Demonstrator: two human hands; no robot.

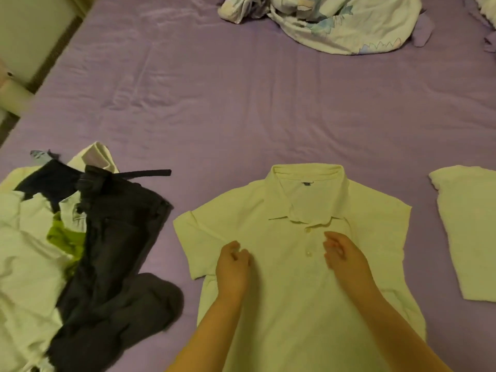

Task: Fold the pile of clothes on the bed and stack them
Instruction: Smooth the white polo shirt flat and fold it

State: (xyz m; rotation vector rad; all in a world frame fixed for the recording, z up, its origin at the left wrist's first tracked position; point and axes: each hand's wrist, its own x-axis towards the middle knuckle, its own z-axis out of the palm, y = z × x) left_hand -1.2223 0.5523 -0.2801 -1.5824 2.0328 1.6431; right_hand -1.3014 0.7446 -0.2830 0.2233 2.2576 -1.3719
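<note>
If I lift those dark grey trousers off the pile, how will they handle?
The dark grey trousers lie limp and creased, so they will probably flop and hang. A belt looks threaded at the waist, likely making that end heavier. They overlap the pale clothes, which might drag along.

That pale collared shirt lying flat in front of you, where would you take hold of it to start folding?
Probably at the two short sleeves. The shirt lies spread face up, collar away from the person, with one sleeve sticking out on each side. The left hand could pinch the left sleeve from its outer edge and the right hand the right one, then bring each inward.
</note>
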